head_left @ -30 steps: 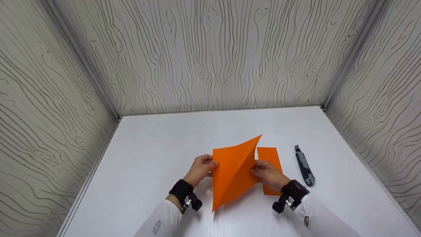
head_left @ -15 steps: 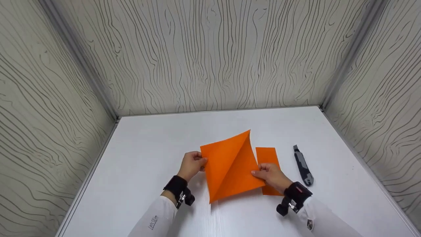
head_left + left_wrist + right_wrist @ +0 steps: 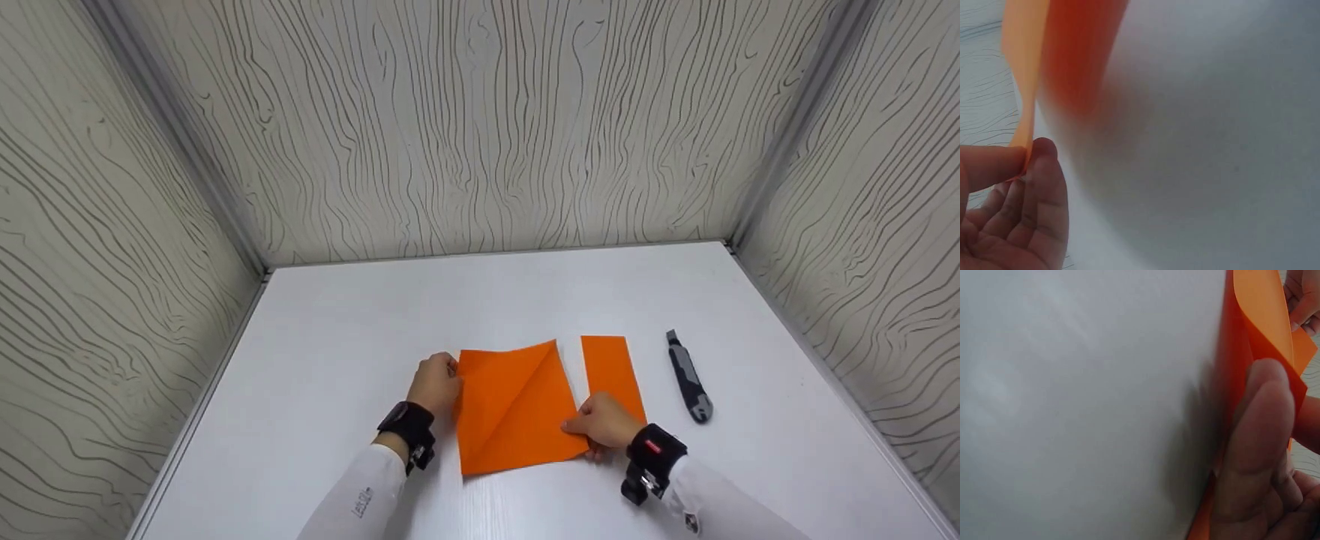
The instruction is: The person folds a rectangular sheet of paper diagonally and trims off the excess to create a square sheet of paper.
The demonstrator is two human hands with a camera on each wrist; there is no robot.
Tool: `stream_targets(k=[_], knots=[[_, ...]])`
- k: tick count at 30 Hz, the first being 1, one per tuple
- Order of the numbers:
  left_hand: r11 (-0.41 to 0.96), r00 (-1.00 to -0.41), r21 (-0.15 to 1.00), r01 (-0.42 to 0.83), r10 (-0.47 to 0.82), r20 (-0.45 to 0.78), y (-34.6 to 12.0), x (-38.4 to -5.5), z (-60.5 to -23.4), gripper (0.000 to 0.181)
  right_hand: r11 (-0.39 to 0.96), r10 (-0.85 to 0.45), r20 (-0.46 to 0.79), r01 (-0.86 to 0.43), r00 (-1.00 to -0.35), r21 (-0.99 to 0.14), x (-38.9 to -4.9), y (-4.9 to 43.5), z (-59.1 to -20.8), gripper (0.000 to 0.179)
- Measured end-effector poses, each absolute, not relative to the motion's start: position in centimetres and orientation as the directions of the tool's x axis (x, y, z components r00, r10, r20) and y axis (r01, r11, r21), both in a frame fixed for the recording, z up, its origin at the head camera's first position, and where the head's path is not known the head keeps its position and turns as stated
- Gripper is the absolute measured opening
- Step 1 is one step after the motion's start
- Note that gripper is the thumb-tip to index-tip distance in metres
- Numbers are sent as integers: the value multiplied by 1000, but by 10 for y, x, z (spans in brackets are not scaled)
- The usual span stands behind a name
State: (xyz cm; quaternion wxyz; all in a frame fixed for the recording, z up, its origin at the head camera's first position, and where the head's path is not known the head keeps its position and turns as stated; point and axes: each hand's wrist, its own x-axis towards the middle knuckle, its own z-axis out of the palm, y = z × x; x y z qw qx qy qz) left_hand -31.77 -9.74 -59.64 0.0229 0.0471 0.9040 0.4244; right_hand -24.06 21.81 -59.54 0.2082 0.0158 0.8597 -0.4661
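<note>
A squarish sheet of orange paper [image 3: 510, 409] with a diagonal crease is held low over the white table by both hands. My left hand [image 3: 435, 386] pinches its left edge; in the left wrist view the thumb and fingertips meet on the paper [image 3: 1026, 84]. At the lower right corner, my right hand [image 3: 606, 421] pinches the sheet, thumb on top and fingers underneath. From the right wrist view, the fingers [image 3: 1261, 439] lie under the curving paper [image 3: 1264, 309]. A narrow orange paper strip [image 3: 611, 367] lies just right of the sheet, its lower part covered by my right hand.
To the right of the strip lies a grey and black utility knife [image 3: 688, 379], its tip pointing to the back. The white table [image 3: 337, 322] is bounded by wood-grain patterned panels [image 3: 480, 127] at the back and both sides.
Both hands have brought the orange sheet down toward the table and spread it flatter. It has also turned slightly, and the right hand has moved nearer to me. Strip and knife stay put.
</note>
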Motion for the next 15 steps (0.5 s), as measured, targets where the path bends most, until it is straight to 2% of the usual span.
stream_targets(k=[4,8,12,15], knots=[[712,-990,690,133,129,58,-94,-320,-603,11,617,-139,-377,218,-916,-756,-238,211,-595,33],[777,-985,606,172,148,90,-85,-317,-596,6,656,-121,-359,196,-925,-728,-239,205,-594,37],[810,-989,569,146,142,51,-80,-316,-598,21,684,-105,-338,179,-935,-708,-240,202,-593,37],[821,-992,559,115,128,17,-77,-315,-600,21,707,-85,-314,165,-946,-688,-241,200,-594,38]])
